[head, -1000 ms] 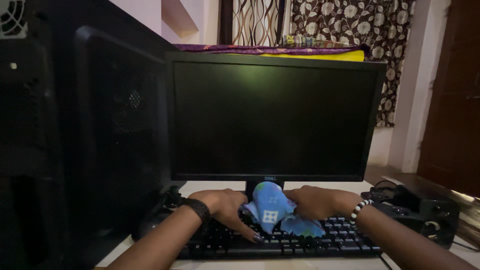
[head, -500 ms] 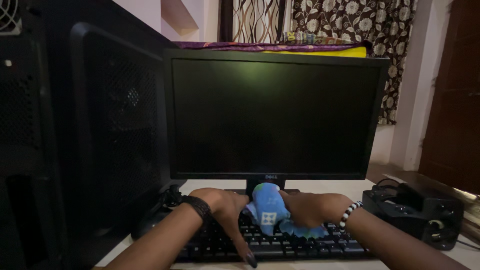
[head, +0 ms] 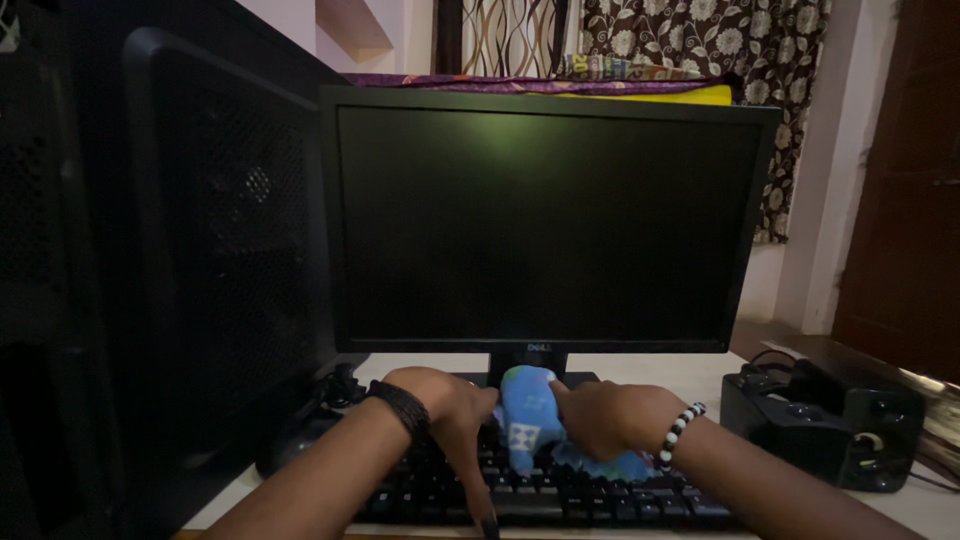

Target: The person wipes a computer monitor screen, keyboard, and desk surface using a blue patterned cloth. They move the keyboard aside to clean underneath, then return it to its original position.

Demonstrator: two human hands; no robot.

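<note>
A blue patterned cloth (head: 526,412) lies bunched on the black keyboard (head: 560,495) in front of the dark monitor (head: 545,215). My right hand (head: 605,415), with a black-and-white bead bracelet at the wrist, grips the cloth from the right. My left hand (head: 450,405), wearing a black band, touches the cloth's left side, and its fingers stretch down over the keys.
A tall black computer case (head: 150,270) stands at the left, close to the monitor. Small black speakers (head: 835,430) with cables sit at the right on the white desk (head: 650,368). Flowered curtains (head: 760,60) hang behind, and a dark wooden door (head: 915,180) is at far right.
Both hands and the cloth have shifted slightly left over the keyboard. My left fingers have stretched further down over the keys. The view has moved a little closer.
</note>
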